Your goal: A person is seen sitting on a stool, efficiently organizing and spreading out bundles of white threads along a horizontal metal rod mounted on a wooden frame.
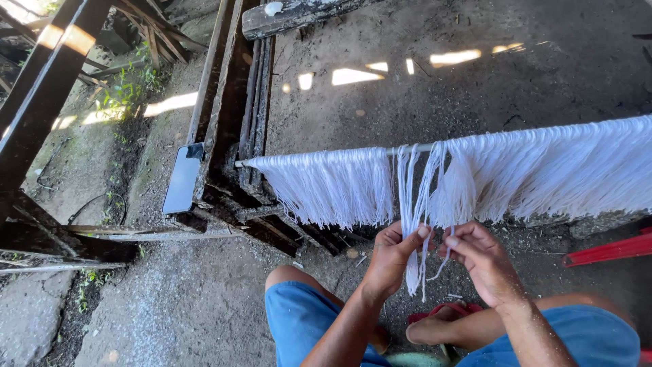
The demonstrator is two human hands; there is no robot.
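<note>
White threads (543,170) hang in a dense fringe from a thin rod (414,148) that runs from the wooden frame out to the right. A small bunch of threads (415,197) is pulled apart from the rest, leaving gaps on both sides. My left hand (394,255) pinches this bunch between thumb and fingers. My right hand (479,258) grips a few strands of the same bunch just to its right. Both hands sit below the rod, over my knees in blue shorts (299,319).
A dark wooden frame (227,122) stands at the left, with a phone (182,178) leaning against it. A red bar (604,250) pokes in at the right. Bare concrete floor (421,102) lies beyond the rod. My foot in a red sandal (441,321) rests below.
</note>
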